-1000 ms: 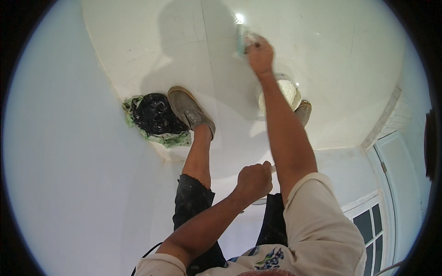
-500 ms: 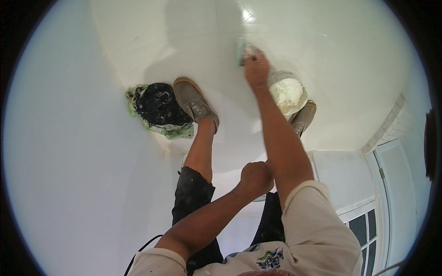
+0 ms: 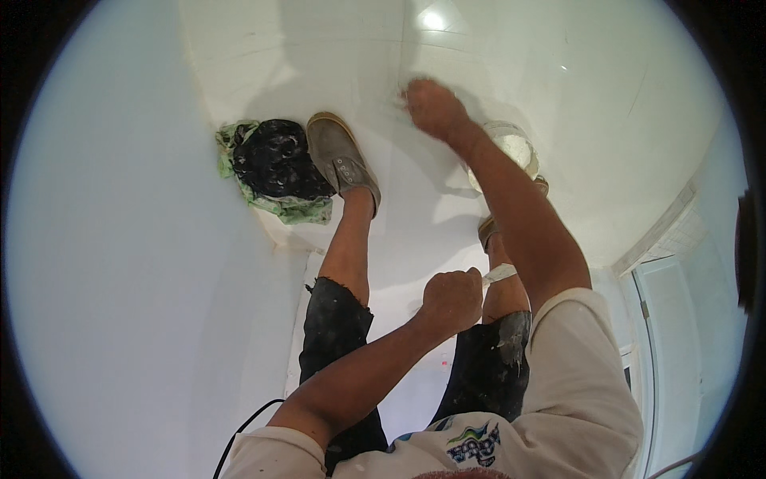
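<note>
We've the pale flat tool [image 3: 500, 275] clamped in our left hand [image 3: 452, 301], end poking out, likely leaving its edge free. Right hand [image 3: 435, 109] apart, blurred; can't tell its grip. Bucket [image 3: 504, 128] near it, presumably for reach.

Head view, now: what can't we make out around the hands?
All in the head view:
Right hand: motion blur obscures what it holds.
Left hand: the closed fist hides the grip of the pale flat tool.
Bucket: partly covered by the right forearm.
Right shoe: middle hidden behind that forearm.
</note>
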Demonstrator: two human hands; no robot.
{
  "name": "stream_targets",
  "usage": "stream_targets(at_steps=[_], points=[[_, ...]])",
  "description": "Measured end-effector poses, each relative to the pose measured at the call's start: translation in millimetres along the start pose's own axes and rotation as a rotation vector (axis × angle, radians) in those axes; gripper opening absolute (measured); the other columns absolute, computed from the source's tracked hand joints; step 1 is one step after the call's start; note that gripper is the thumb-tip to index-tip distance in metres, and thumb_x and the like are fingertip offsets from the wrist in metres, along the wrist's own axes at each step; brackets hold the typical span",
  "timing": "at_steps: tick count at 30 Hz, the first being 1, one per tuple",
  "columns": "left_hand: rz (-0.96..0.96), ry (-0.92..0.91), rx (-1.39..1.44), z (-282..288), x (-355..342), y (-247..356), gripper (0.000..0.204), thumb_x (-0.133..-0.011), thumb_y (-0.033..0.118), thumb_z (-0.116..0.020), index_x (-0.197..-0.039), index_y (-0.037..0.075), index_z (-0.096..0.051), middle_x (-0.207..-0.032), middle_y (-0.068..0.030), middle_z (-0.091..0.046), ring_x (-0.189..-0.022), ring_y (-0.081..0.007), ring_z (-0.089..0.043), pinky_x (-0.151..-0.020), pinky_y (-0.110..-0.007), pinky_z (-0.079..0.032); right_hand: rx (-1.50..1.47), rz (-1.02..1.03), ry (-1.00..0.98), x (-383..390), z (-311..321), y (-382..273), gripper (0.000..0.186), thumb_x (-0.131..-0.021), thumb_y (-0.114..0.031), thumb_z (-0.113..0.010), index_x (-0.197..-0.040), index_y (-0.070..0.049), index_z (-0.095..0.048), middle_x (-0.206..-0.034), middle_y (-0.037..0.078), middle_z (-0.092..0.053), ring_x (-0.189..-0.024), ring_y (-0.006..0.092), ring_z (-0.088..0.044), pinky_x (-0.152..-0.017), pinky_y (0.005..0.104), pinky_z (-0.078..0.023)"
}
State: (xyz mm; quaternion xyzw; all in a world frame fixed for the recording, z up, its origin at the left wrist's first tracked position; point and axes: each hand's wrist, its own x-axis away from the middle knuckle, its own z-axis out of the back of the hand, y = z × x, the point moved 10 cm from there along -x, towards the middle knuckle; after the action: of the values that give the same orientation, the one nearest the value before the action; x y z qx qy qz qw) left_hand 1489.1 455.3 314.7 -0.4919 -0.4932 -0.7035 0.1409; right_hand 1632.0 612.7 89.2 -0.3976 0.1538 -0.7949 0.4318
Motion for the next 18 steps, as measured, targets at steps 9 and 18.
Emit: stream_targets(at_steps=[9,18], points=[[0.007,-0.002,0.033,3.6,5.7,1.9,0.018,-0.082,0.015,-0.068,-0.091,0.0,-0.063,-0.074,-0.0173,-0.07,-0.067,-0.0302,-0.074,-0.062,-0.041,-0.059,-0.113,0.068,0.232,-27.5,34.9,19.3,0.025,-0.091,-0.019,-0.065,-0.11,-0.005,-0.072,-0.11,0.017,-0.07,-0.106,0.0374,-0.065,-0.095,0.0472,-0.053],[-0.024,-0.023,0.057,12.6,8.0,4.1,0.016,-0.087,0.011,-0.06,-0.097,-0.002,-0.061,-0.076,-0.0206,-0.07,-0.069,-0.0365,-0.073,-0.063,-0.048,-0.057,-0.124,-0.021,-0.038,11.0,-5.4,3.0,0.031,-0.091,-0.024,-0.067,-0.116,-0.006,-0.071,-0.118,0.019,-0.069,-0.11,0.0366,-0.066,-0.098,0.0475,-0.052]])
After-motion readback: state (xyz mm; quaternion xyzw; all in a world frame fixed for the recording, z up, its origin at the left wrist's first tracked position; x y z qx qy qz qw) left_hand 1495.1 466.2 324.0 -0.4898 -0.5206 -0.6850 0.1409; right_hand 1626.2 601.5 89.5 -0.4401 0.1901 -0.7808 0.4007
